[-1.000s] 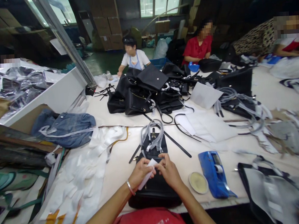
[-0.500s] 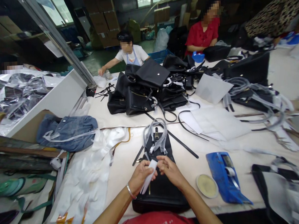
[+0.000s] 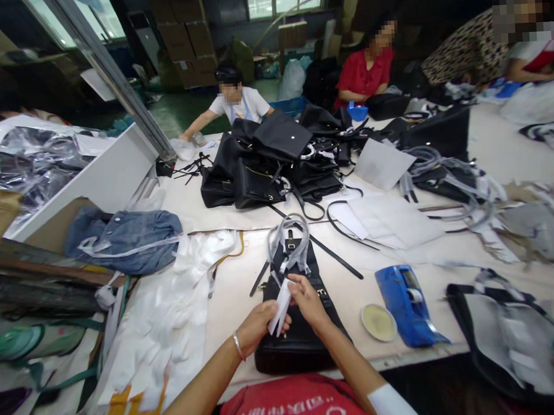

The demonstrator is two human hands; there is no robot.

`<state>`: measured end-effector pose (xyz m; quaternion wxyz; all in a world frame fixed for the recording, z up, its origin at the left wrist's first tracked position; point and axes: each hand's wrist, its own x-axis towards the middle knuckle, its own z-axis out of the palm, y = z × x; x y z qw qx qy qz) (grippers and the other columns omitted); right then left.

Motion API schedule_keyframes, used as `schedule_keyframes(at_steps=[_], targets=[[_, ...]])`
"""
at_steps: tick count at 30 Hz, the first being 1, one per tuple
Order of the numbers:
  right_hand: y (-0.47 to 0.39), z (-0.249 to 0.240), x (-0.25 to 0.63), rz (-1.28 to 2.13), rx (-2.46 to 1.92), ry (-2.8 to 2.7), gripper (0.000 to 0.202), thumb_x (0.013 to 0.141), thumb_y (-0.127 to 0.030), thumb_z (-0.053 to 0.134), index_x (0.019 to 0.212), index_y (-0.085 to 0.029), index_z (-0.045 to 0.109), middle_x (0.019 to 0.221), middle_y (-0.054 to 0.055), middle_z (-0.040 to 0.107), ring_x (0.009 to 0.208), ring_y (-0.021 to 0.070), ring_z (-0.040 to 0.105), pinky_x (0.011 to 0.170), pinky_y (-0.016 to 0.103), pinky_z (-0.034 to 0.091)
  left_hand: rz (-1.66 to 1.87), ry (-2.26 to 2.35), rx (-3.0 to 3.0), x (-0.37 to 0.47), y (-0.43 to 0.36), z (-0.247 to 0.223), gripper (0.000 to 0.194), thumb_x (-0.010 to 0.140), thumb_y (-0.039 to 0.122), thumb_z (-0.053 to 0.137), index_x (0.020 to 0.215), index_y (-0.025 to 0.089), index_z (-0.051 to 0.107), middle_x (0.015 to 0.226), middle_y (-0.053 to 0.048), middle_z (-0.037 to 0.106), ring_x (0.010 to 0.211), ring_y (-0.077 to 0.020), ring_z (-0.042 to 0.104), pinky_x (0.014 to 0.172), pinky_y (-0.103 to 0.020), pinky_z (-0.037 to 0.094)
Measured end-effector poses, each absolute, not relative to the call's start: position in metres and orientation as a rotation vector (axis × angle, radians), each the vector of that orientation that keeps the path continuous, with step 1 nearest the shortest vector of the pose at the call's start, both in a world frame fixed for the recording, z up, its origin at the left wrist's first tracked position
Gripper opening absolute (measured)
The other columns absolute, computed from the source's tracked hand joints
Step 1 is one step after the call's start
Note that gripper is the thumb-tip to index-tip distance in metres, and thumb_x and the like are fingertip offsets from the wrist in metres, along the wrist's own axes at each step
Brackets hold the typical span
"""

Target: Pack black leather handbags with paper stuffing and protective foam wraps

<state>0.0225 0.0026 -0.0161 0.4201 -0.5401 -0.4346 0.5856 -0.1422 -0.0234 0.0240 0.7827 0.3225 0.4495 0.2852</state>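
Observation:
Between my hands is a folded strip of white wrapping sheet, its lower end split into two flaps. My left hand grips its lower part with thumb and fingers. At the upper end, my right hand has its fingers closed on the strip's edge. Directly below both hands lies a black leather backpack, flat on the table, with a buckle at its top. Its straps, covered in clear plastic, loop up beyond the hands.
Right of the backpack are a round tin and a blue tape dispenser. White strips cover the left side, near a denim bag. Black bags are heaped ahead; white sheets lie right. Co-workers sit across the table.
My right hand has moved in onto the strip's upper end, and the strip sits more upright between the hands. The head view has shifted slightly to the right.

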Motion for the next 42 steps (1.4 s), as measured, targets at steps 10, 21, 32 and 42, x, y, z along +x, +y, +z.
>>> schedule_keyframes(at_steps=[10,21,32,42], targets=[[-0.052,-0.021,-0.02,1.434,-1.351,-0.935,0.037,0.08,-0.044,0.054,0.107,-0.019,0.055,0.086,0.004,0.066,0.068,0.0174,0.061,0.061,0.029,0.051,0.747,0.957,0.663,-0.144,-0.03,0.021,0.042,0.077,0.05,0.057,0.089,0.011,0.063,0.073,-0.006,0.063,0.061,-0.0121,0.053,0.06,-0.025,0.04],[-0.058,-0.012,-0.046,0.766,-1.799,-1.436,0.019,0.087,-0.029,0.042,0.101,-0.019,0.05,0.087,0.004,0.063,0.08,0.02,0.062,0.071,0.031,0.045,0.763,1.046,0.585,-0.148,-0.031,0.015,0.035,0.07,0.043,0.065,0.086,0.011,0.065,0.066,-0.005,0.066,0.06,-0.0139,0.058,0.058,-0.024,0.042],[-0.079,-0.009,-0.017,0.779,-1.486,-1.881,0.054,0.08,-0.017,0.047,0.132,-0.016,0.034,0.126,0.014,0.049,0.112,0.0229,0.05,0.093,0.037,0.043,0.804,1.2,0.639,-0.139,-0.029,-0.008,0.036,0.059,0.043,0.073,0.068,0.01,0.063,0.06,-0.005,0.063,0.051,-0.0112,0.054,0.051,-0.022,0.04],[-0.043,-0.003,0.003,0.928,-1.774,-1.344,0.014,0.075,-0.03,0.062,0.083,-0.018,0.061,0.081,0.0,0.064,0.073,0.0137,0.057,0.067,0.023,0.042,0.641,1.275,1.206,-0.122,-0.034,0.0,0.039,0.068,0.052,0.063,0.081,0.015,0.064,0.06,0.001,0.06,0.054,-0.013,0.051,0.05,-0.022,0.037]])
